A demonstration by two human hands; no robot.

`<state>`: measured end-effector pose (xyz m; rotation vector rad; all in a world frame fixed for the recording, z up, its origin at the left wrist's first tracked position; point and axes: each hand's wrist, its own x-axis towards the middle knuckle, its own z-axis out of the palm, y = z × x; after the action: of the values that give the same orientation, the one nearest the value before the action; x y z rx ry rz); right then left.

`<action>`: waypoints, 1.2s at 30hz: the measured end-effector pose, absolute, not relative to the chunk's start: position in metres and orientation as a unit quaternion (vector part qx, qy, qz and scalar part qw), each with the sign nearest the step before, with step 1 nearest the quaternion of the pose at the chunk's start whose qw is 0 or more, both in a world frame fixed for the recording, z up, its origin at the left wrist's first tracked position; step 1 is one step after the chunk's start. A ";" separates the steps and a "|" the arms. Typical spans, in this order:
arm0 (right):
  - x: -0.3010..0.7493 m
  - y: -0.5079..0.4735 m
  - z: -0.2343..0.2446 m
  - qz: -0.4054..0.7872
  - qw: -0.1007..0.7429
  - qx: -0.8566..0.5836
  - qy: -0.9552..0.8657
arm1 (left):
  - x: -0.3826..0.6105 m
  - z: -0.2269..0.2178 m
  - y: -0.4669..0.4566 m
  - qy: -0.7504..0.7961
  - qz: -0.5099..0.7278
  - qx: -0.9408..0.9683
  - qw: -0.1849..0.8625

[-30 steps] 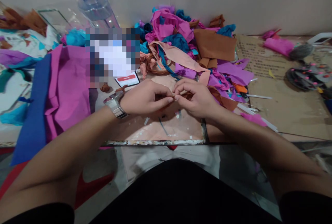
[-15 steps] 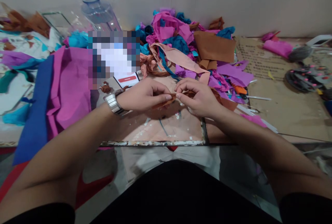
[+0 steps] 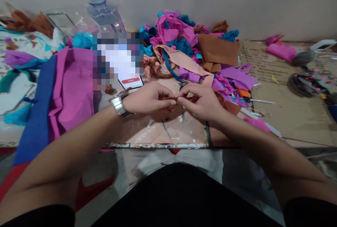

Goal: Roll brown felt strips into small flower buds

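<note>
Over the middle of the table, my left hand (image 3: pixel 151 99) and my right hand (image 3: pixel 200 101) meet almost fingertip to fingertip. Both pinch a thin, twisted strip of brown crepe paper (image 3: pixel 178 101) between thumb and fingers. Part of the strip is hidden behind my fingers and in my right palm. A wider brown paper piece (image 3: pixel 231 106) shows just beyond my right hand. Behind the hands lies a long peach paper strip (image 3: pixel 181 60) with a dark teal twisted strip (image 3: pixel 168 64) across it.
A heap of pink, purple, blue and brown paper (image 3: pixel 175 30) lies at the back. Left stand a water bottle (image 3: pixel 105 14), a partly blurred phone (image 3: pixel 131 81) and pink paper sheets (image 3: pixel 76 90). A cardboard sheet (image 3: pixel 276 111) and a pin holder (image 3: pixel 305 81) are right.
The brown strip between my fingers is now narrower and more tightly rolled. My hands stay in nearly the same place, and the view has shifted slightly.
</note>
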<state>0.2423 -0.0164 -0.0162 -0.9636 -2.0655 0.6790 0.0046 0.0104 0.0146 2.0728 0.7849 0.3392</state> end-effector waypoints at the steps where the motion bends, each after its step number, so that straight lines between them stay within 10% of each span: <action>1: 0.242 -0.017 -0.016 0.261 0.371 -0.377 -0.808 | 0.005 0.015 0.010 0.321 0.135 0.824 0.447; 19: 0.247 -0.015 -0.021 0.092 0.402 -0.287 -0.865 | 0.004 0.013 0.012 0.294 0.118 0.670 0.672; 36: 0.247 -0.017 -0.020 0.065 0.379 -0.299 -0.873 | 0.007 0.018 0.007 0.312 0.152 0.665 0.661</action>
<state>0.2467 -0.0170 -0.0196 -0.7646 -2.2318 0.1651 0.0072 0.0067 0.0184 1.5036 0.7054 0.3435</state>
